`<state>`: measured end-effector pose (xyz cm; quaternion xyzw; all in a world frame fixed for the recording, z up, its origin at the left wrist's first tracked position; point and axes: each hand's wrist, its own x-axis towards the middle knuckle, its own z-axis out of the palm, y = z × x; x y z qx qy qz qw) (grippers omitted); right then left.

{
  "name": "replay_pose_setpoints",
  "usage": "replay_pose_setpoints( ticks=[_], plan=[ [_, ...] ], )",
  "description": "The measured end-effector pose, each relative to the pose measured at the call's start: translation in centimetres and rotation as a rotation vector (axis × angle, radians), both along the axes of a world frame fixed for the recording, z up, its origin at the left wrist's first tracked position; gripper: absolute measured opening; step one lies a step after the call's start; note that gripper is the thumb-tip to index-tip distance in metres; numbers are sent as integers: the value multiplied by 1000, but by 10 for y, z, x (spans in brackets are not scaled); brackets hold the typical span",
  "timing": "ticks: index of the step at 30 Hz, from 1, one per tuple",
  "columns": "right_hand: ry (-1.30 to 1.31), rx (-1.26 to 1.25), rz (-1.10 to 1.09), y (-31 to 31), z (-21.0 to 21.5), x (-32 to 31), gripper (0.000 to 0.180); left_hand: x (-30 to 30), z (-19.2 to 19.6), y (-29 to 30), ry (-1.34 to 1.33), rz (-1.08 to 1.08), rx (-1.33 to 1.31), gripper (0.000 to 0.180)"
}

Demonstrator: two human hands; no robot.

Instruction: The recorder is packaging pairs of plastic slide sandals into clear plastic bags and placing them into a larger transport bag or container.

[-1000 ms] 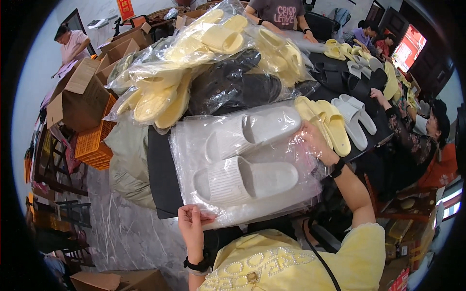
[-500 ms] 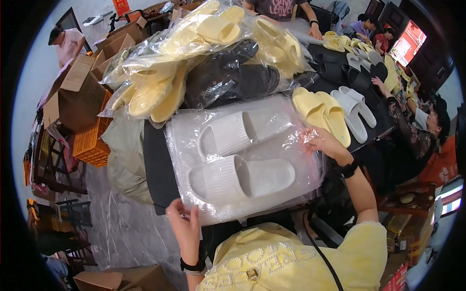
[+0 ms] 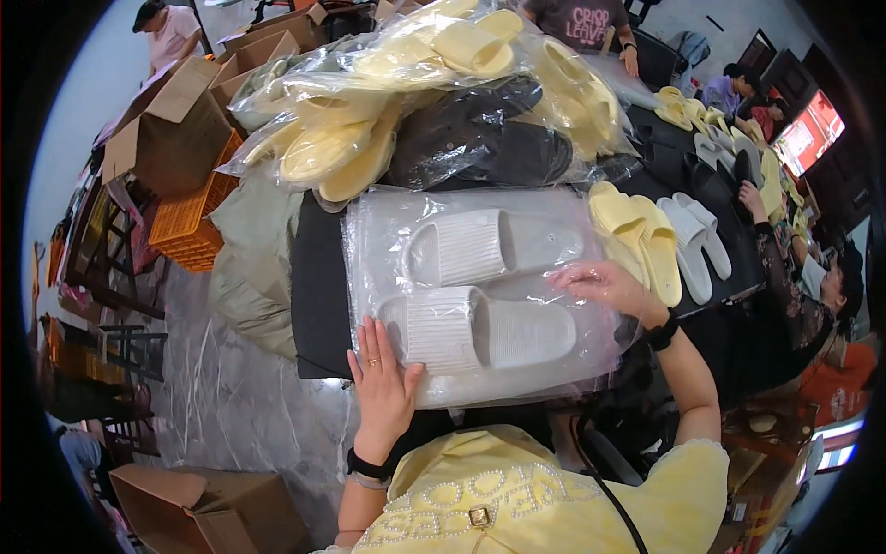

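The left hand (image 3: 386,397) lies spread flat on the near left corner of a clear bag (image 3: 517,388), grasping nothing, its fingertips just beside the toe of the near slipper (image 3: 429,332). The right hand (image 3: 614,288) reaches in over the bag's right side, fingers stretched left toward the heel of the far slipper (image 3: 466,247); I cannot tell whether it pinches film or merely rests there. These 2 light grey slippers lie soles down, side by side, above layered clear film at the near edge of the black table (image 3: 318,323). Film seems to cover the far heel; how far the near slipper is enclosed is unclear. Slick layers could slide over each other if the hands press unevenly, skewing the pair, and a tug from the right could crease or tear the thin film. Both slippers point left, straps toward the toes, heels right, their long axes running roughly left to right. Just right of the bag sits a yellow pair (image 3: 663,258), then a pale grey pair (image 3: 690,247). Beyond the far edge are bagged yellow slippers (image 3: 323,152) and bagged black slippers (image 3: 480,143); an orange crate (image 3: 189,231) stands farther left.
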<state>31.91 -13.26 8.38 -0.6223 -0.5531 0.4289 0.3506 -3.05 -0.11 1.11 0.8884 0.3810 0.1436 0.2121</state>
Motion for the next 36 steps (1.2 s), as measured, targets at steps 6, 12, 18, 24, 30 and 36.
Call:
replay_pose_setpoints(
  ticks=[6,12,18,24,30,36],
  plan=[
    [-734,381,224,54,-11,-25,47,-1,-5,1,-24,10,6,74],
    [-576,231,357,91,-10,-72,44,0,-10,0,-57,25,3,74],
    [-775,354,317,102,-40,-71,37,3,-9,-2,-73,28,19,75],
    [-739,261,228,77,-37,-26,30,7,-15,-4,47,53,148,77],
    [-808,303,-23,-6,-12,26,30,9,-14,-5,98,83,193,78],
    [-1003,129,-728,-101,25,60,18,9,1,-11,156,71,216,80]
  ],
)
